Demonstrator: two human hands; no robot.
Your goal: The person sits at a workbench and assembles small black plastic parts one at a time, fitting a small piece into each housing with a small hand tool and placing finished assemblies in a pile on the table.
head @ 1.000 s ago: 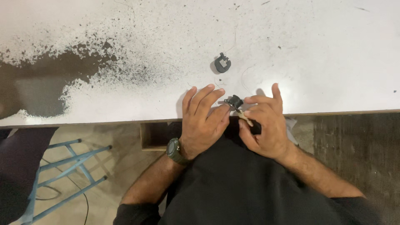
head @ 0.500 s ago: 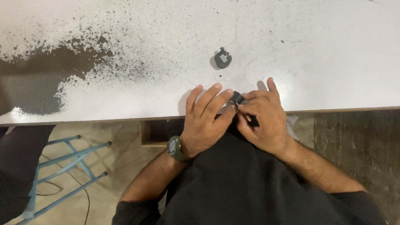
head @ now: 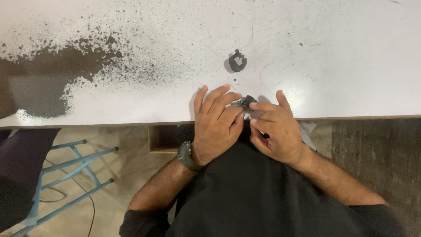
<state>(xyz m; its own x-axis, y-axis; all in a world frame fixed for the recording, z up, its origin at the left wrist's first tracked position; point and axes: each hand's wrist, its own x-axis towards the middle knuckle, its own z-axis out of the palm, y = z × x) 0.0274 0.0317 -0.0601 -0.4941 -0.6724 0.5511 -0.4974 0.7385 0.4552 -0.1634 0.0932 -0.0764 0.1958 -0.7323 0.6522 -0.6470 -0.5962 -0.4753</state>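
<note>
My left hand [head: 217, 125] and right hand [head: 274, 129] sit together at the near edge of the white, black-speckled worktable [head: 333, 57], fingertips meeting over a small black part with a bit of metal on it [head: 246, 102]. The left hand lies mostly flat, fingers spread and reaching toward the part, its fingertips [head: 237, 104] touching or just at it; I cannot tell whether it actually grips. The right hand is curled, its forefinger laid across the part and the thumb tucked below, so it seems to pinch the part, though the contact is largely hidden. The part itself rests just inside the table's front edge, between the two hands.

I see a dark wristwatch [head: 186, 156] on my left wrist. Farther out on the table, well apart from the hands, lies a second small, round black component with a metal clip on top [head: 237, 62]. A big patch of worn-away dark surface [head: 39, 87] spreads over the table's left side. Below the table, on the left, stands a blue metal frame [head: 66, 169].
</note>
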